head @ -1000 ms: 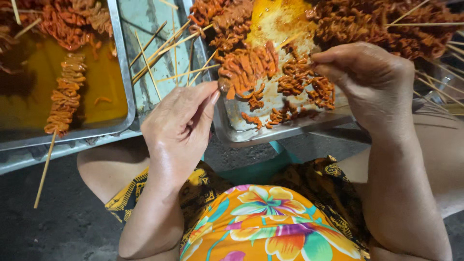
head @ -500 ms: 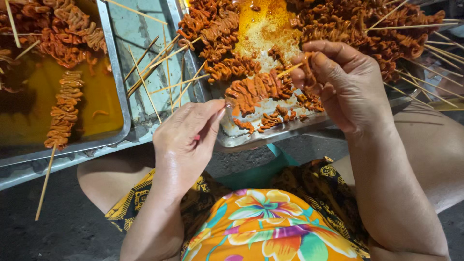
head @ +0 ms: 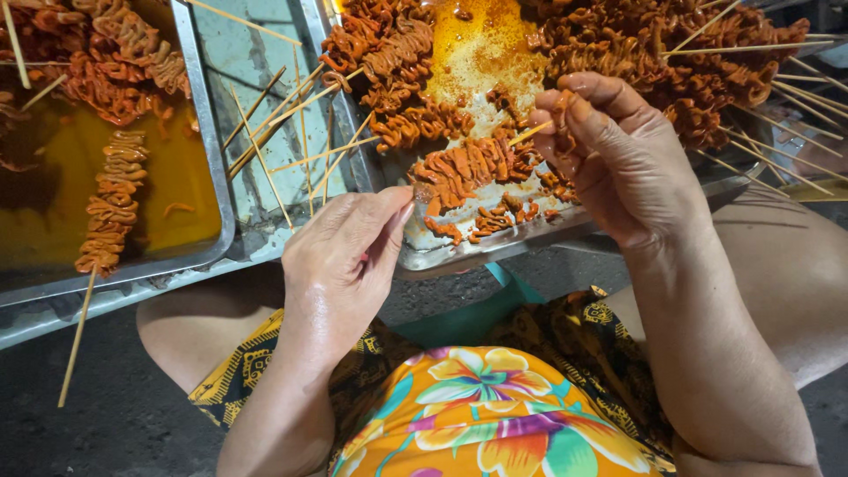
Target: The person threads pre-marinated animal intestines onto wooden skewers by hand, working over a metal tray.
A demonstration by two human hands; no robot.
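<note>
My left hand was closed in a pinch on the near end of a skewer of ruffled orange marinated meat, thumb and forefinger pressed together right at the tray's front lip. My right hand was curled, fingertips pinching a small meat piece against the bare bamboo tip of that same skewer, held just above the tray. The skewer ran slantwise between both hands over the right metal tray, which held orange sauce, loose meat scraps and heaps of finished skewers at the far side. Between the trays lay a bunch of empty bamboo sticks on a pale surface. The left metal tray held oily yellow sauce and more skewered meat, one stick poking over its front edge. My floral orange top was below.
</note>
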